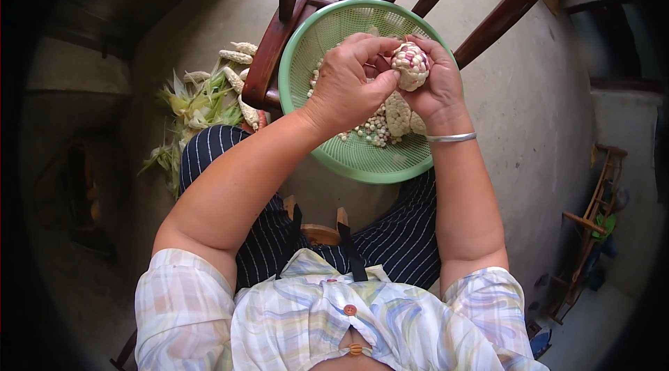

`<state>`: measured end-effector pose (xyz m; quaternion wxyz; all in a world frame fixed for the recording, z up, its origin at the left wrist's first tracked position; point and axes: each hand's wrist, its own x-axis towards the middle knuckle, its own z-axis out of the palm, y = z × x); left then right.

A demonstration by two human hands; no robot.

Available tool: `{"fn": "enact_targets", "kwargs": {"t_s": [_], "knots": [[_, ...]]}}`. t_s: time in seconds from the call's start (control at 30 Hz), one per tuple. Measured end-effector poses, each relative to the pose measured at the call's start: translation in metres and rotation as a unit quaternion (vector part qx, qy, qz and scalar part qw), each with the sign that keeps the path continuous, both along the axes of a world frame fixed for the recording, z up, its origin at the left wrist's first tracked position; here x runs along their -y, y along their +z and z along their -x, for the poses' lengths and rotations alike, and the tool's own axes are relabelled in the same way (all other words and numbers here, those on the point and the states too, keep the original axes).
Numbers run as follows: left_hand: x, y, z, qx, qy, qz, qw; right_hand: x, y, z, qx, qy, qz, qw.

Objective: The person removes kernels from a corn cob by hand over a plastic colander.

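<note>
An ear of white and purple corn (412, 64) is held over a green plastic mesh basket (286, 76). My right hand (441, 81) wraps around it from the right, with a silver bangle on the wrist. On the other side my left hand (347, 70) grips the ear, thumb and fingertips against its kernels. Loose corn kernels (377, 131) lie in the basket below my hands. Beside them rests another ear of pale corn (398, 114), partly covered by my right hand. My hands and forearms hide part of the basket's inside.
The basket sits on a dark red wooden chair (260, 68), slatted back on the far side. Left of it on the concrete floor (522, 125) lie bare corn cobs (236, 56) and green corn husks (201, 102). A wooden frame (596, 219) stands at the far right.
</note>
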<state>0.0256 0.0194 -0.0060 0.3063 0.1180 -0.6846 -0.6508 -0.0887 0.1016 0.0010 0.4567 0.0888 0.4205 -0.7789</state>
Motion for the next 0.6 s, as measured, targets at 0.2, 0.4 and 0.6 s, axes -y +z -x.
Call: {"fn": "enact_targets", "kwargs": {"t_s": [0.2,0.4,0.6], "knots": [[0.010,0.011,-0.004,0.140,-0.097,-0.187,0.967,-0.002,-0.001,0.003,-0.087,-0.037,-0.012,0.995],[0.009,0.017,-0.006,0.166,-0.159,-0.314,0.921,0.001,0.002,-0.001,-0.168,-0.058,-0.027,0.984],[0.006,0.018,-0.005,0.144,-0.167,-0.314,0.923,0.000,0.004,-0.002,-0.221,-0.055,-0.039,0.973]]}}
